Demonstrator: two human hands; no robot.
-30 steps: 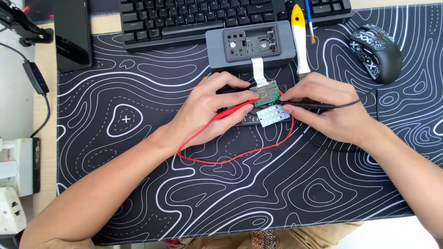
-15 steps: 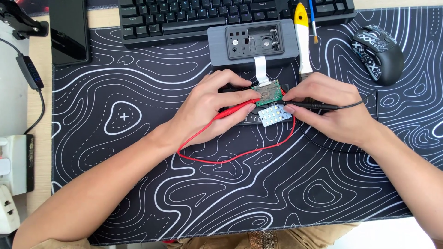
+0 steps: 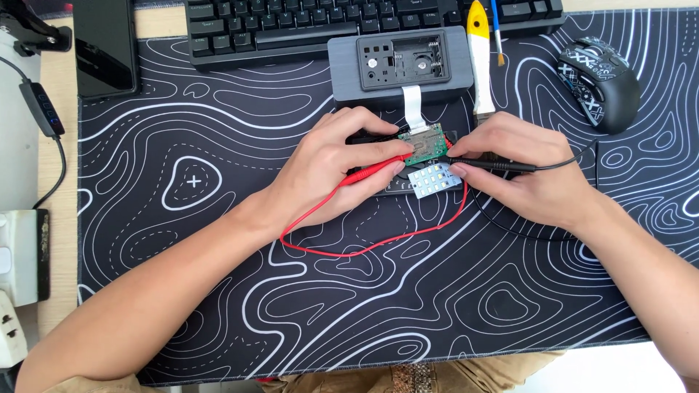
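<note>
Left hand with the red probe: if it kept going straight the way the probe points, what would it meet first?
The left hand aims the red probe rightward at the green circuit board; its tip looks already on it. Beyond lies the right hand. Depth is uncertain.

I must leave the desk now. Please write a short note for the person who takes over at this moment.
Left hand holds the red probe, tip at the green circuit board.
Right hand holds the black probe, tip by the small LED panel.
Board joins the open grey case by a white ribbon cable.
Done: case opened, both probes placed.
Left: cannot tell; no meter in view.
</note>
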